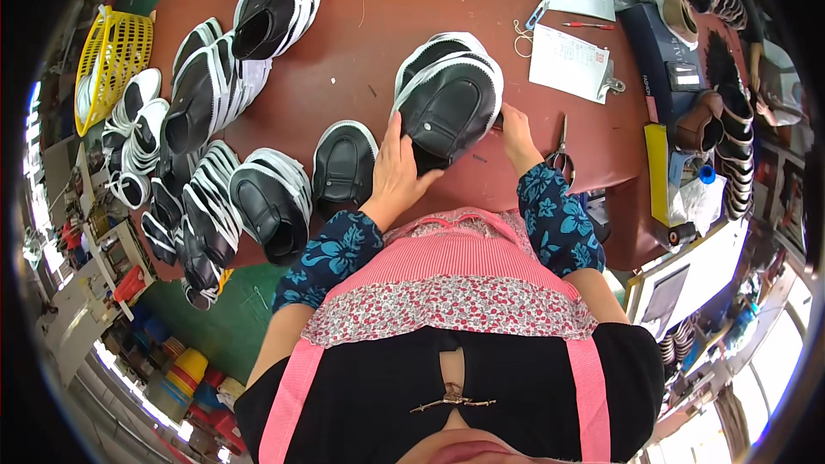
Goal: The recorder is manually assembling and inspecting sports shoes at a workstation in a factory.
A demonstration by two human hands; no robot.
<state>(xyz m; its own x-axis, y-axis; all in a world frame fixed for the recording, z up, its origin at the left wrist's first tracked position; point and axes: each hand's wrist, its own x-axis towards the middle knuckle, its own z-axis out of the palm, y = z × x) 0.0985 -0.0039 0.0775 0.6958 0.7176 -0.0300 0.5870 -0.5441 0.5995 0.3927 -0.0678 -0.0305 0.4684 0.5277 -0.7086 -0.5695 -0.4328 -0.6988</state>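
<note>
In front of me on the table lies a stack of black shoe uppers with white edges; the top black shoe upper [447,107] has a strap and a small metal stud. My left hand [400,170] grips its near left side, fingers along the edge and thumb toward the heel opening. At the stack's right side is my right hand [517,136], its fingers closed around a small dark thing I cannot make out. A single shoe upper [344,163] lies just left of my left hand. Scissors [561,155] rest to the right of my right hand.
More stacked shoe uppers [273,198] cover the left of the reddish-brown table [361,51], beside a yellow basket [116,56]. Farther right are a clipboard with paper [567,60], a red pen [588,26] and a dark box [657,51]. Another person's hand [765,112] shows at far right.
</note>
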